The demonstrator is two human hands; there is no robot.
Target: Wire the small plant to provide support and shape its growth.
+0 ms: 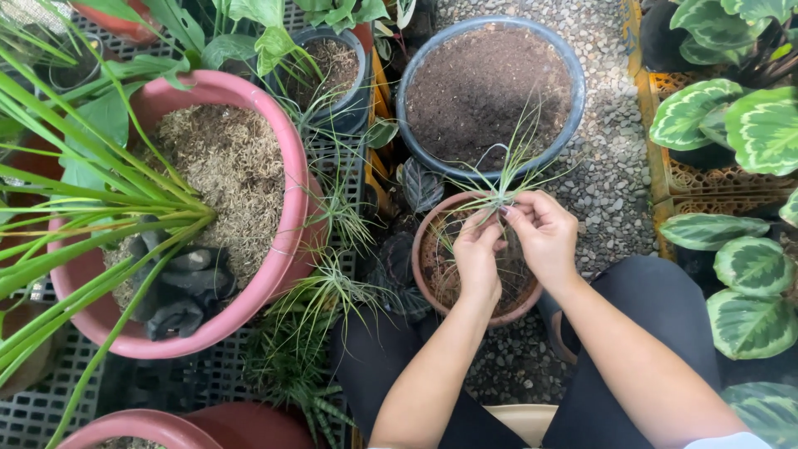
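At the far left, long green strap leaves (pixel 75 208) are spread over a large pink basin (pixel 287 241) filled with dry tan husk, with dark rolled pieces (pixel 179 287) lying in its lower part. The basin is set on a black plastic grid (pixel 50 407), and small spiky air plants (pixel 324 291) are seen just beside its right rim. Toward the middle, a small terracotta pot (pixel 428 278) is placed between the knees. Above it, the left hand (pixel 478 258) is seen with fingers pinched on the base of a thin-leaved air plant (pixel 507 170), which is also gripped from the other side by the closed fingers of the right hand (pixel 544 233). Behind, a blue-rimmed basin of dark soil (pixel 486 91) rests on gravel (pixel 611 166). At the right, striped calathea leaves (pixel 731 125) are visible.
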